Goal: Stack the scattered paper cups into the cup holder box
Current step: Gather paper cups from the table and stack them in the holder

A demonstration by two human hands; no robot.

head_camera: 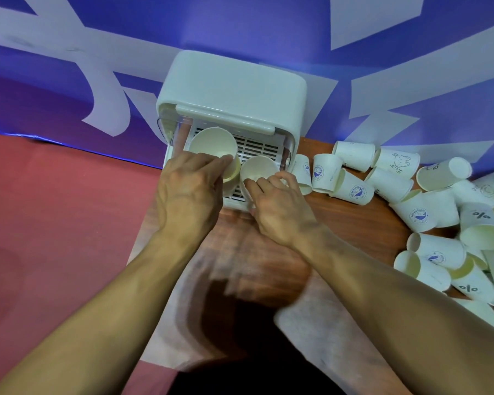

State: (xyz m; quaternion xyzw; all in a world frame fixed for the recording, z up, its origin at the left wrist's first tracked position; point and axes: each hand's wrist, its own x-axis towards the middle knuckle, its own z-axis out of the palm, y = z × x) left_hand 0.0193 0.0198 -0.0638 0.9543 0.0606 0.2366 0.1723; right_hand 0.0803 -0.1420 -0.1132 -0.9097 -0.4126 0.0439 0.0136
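Observation:
A white cup holder box [234, 89] stands at the back of the wooden table, its front open onto a slatted white tray [258, 149]. Two paper cup stacks sit upright in the tray. My left hand [188, 189] grips the left cup stack [211, 142] by its side. Beside it, my right hand [277, 206] holds the right cup stack [260, 168], fingers curled round its rim and wall. A heap of scattered white paper cups [428, 201] lies to the right of the box, most on their sides.
A purple banner with white lettering [97, 67] hangs right behind the box. The wooden table top [354, 223] runs from the box to the cup heap. A red floor [54, 223] lies to the left.

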